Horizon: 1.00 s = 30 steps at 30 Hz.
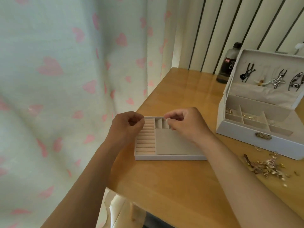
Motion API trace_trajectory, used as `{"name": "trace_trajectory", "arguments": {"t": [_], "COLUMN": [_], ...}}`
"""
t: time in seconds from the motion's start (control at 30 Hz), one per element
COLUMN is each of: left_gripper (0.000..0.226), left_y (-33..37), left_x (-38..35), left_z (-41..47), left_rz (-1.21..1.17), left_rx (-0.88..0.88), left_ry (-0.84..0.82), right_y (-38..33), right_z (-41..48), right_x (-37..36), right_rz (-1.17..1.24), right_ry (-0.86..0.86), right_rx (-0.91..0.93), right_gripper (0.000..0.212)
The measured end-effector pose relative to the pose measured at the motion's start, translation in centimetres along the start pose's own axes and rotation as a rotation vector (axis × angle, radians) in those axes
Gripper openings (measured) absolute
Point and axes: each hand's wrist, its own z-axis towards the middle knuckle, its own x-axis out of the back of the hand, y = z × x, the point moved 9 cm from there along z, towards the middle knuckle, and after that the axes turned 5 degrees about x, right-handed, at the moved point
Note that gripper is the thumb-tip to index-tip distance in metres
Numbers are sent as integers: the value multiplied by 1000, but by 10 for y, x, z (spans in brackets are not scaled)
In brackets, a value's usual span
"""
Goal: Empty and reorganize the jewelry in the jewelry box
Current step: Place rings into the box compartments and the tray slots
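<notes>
Both the right hand (185, 124) and left hand (127, 126) have their fingertips pinched together over the tray (164, 157). I can't tell if either holds something tiny. If so, a slip could send it off the nearby tabletop (181, 186) edge. The jewelry box (246, 139) stands open at right, with the loose jewelry (269, 167) heaped before it.

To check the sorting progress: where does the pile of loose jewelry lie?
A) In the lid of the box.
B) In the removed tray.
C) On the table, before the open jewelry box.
C: the pile lies on the table in front of the jewelry box, outside the tray.
</notes>
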Motion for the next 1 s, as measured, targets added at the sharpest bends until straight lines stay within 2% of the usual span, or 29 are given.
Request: {"name": "trace_trajectory", "arguments": {"t": [0.1,0.2,0.47,0.67,0.83,1.0], "left_gripper": [8,4,16,20,20,18], "left_y": [-5,-8,-27,-23,-22,-31], "left_x": [1,-2,-7,-10,-14,-11], "left_z": [19,32,45,45,44,47], "left_rz": [22,32,6,56,94,42], "left_rx": [-16,-71,-119,-178,-186,-101], "left_ry": [-34,-72,-89,-99,-84,-59], "right_y": [-8,-12,-14,-22,-23,-21], "right_z": [25,36,43,41,39,39], "right_x": [-24,-41,-62,-72,-76,-77], "right_rz": [-81,-153,-277,-394,-497,-529], "right_ry": [1,34,59,111,146,155], "right_rx": [49,95,247,412,422,391], "right_gripper": [15,8,23,24,15,9]}}
